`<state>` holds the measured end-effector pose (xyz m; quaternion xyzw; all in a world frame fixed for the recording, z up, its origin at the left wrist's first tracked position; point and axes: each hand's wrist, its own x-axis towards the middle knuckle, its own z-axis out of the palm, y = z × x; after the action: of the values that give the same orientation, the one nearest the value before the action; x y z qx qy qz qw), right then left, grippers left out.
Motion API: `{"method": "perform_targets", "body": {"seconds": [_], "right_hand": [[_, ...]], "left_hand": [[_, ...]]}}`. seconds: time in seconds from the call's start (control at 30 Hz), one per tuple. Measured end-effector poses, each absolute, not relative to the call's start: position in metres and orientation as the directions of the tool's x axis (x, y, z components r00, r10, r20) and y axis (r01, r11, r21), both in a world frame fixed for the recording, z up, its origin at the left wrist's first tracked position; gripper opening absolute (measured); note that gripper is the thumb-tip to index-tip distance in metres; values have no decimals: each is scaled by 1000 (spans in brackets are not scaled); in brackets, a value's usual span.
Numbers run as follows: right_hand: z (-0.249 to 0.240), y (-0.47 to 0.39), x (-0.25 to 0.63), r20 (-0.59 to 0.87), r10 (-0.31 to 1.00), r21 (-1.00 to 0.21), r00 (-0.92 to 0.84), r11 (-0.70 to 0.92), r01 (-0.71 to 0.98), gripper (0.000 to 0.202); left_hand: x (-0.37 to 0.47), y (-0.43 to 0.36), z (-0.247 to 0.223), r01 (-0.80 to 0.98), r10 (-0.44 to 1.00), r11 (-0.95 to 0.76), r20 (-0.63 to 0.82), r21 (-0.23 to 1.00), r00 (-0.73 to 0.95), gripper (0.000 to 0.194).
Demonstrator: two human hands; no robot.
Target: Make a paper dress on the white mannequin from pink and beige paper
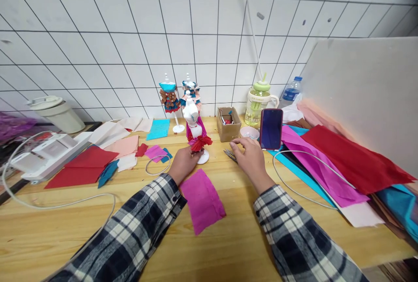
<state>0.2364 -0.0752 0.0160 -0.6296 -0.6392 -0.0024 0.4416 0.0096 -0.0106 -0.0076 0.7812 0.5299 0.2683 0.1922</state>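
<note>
A small white dress form (191,112) stands on a round white base, dressed in magenta fabric with a red ruffled bow (200,143) low on its front. At its foot is my left hand (183,163), its fingers closed around the lower part by the stand. My right hand (248,158) hovers in front of a small bowl (249,133), fingertips drawn together; what they pinch, if anything, is too small to make out. Beside that hand, metal thread snips (230,155) lie on the table. A magenta fabric piece (203,203) lies flat between my forearms.
Behind stand two other dressed forms (168,96). A cardboard box (229,127), a phone (271,129) and a green-lidded bottle (257,103) stand at the back right. Fabric sheets (352,157) pile up rightward; scraps (85,164), a power strip (48,155) and a cable lie left.
</note>
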Motion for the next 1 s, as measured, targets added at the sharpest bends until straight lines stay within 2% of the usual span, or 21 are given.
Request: {"method": "perform_targets", "body": {"seconds": [0.13, 0.23, 0.3, 0.43, 0.53, 0.63, 0.73, 0.83, 0.9, 1.0], "right_hand": [[1, -66, 247, 424, 903, -336, 63, 92, 937, 26], [-7, -65, 246, 324, 943, -208, 74, -5, 978, 20], [-9, -66, 247, 277, 955, -179, 109, -61, 982, 15], [-8, -68, 251, 255, 958, -196, 134, -85, 977, 9], [-2, -73, 246, 289, 952, -196, 103, -47, 980, 9], [3, -80, 230, 321, 947, -307, 23, 81, 948, 14], [6, -89, 208, 268, 963, -540, -37, 182, 821, 23], [5, -96, 192, 193, 976, -667, -103, 207, 715, 41], [0, -99, 185, 144, 979, -682, -142, 203, 703, 42], [-7, -100, 183, 64, 975, -693, -213, 197, 694, 38]], "left_hand": [[8, 1, -12, 735, 928, -370, 199, 569, 314, 21], [9, 4, -16, 727, 920, -389, 196, 566, 340, 20], [10, 4, -16, 726, 918, -393, 196, 564, 345, 22], [3, -4, -9, 725, 920, -391, 223, 567, 322, 34], [-10, -18, -1, 788, 921, -382, 267, 483, 283, 39], [-24, -40, 1, 881, 936, -344, 192, 326, 294, 48], [-30, -59, -1, 873, 916, -400, 100, 280, 388, 44], [-30, -67, -1, 795, 861, -491, 60, 356, 505, 29], [-29, -69, 0, 714, 808, -550, 60, 433, 586, 22], [-27, -68, 2, 604, 744, -620, 133, 500, 655, 19]]}}
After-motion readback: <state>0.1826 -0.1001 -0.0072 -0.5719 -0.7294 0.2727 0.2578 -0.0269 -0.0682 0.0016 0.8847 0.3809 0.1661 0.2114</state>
